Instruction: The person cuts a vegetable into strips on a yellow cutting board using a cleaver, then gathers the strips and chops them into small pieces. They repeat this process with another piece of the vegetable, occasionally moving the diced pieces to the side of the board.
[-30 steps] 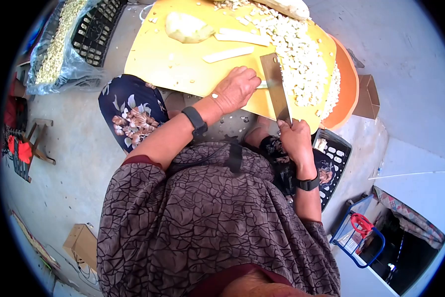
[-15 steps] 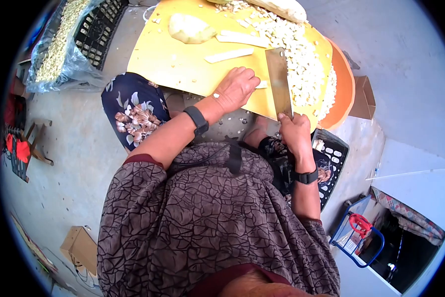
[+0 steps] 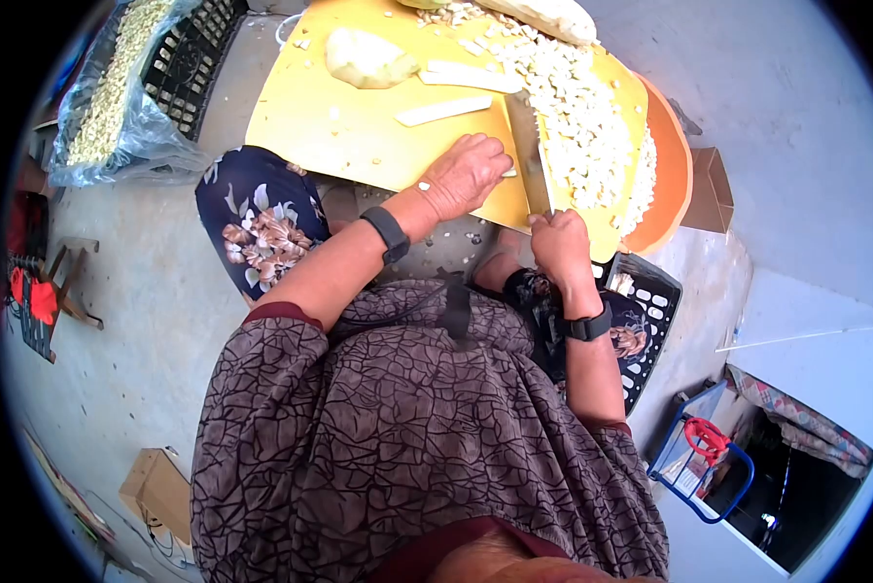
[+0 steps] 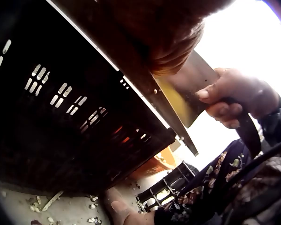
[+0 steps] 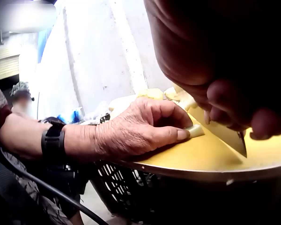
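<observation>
My right hand (image 3: 563,248) grips the handle of a cleaver (image 3: 528,146). Its broad blade reaches away over the yellow board (image 3: 334,136), beside the fingers of my left hand (image 3: 469,177). Between left thumb and fingers I pinch the short end of a pale vegetable strip (image 5: 195,131), which lies along the board close to the blade. Two longer pale strips (image 3: 444,110) lie farther back, near a large peeled vegetable chunk (image 3: 366,60). Small diced pieces (image 3: 584,131) heap up right of the blade.
A long peeled vegetable (image 3: 548,17) lies at the board's far edge. An orange basin (image 3: 668,185) holding diced pieces stands beyond the right edge. Black crates (image 3: 652,291) sit below the board and at the back left, where a plastic bag (image 3: 116,117) holds more pieces.
The cleaver swung slightly right, then came back left, closer to my left hand. The strip end showing past my left fingers is shorter. My left hand has hardly moved.
</observation>
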### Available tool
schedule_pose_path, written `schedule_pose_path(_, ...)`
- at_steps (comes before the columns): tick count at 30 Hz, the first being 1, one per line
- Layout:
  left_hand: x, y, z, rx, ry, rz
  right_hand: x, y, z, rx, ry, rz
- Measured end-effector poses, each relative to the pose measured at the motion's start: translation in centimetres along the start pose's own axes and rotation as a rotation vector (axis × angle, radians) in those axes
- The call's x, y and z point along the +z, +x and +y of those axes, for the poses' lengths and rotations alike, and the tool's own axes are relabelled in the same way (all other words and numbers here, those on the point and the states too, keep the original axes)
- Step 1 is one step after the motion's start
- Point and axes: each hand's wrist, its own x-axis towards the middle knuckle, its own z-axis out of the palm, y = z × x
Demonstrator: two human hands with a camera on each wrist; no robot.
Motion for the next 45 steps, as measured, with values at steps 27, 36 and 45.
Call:
schedule_pose_path(27, -2.3, -1.4, 0.1, -0.076, 0.085, 0.004, -0.6, -1.4, 0.1, 0.109, 0.326, -0.033)
schedule_pose_path(36, -1.1, -1.3, -0.4, -0.030, 0.063, -0.008, -1.2, -3.8, -0.6, 0.040, 0.060, -0.110)
schedule_pose_path(45, -0.6, -0.3, -0.5, -0.001, 0.048, -0.001, 0.3, -1.8, 0.2, 0.059, 0.177, -0.061)
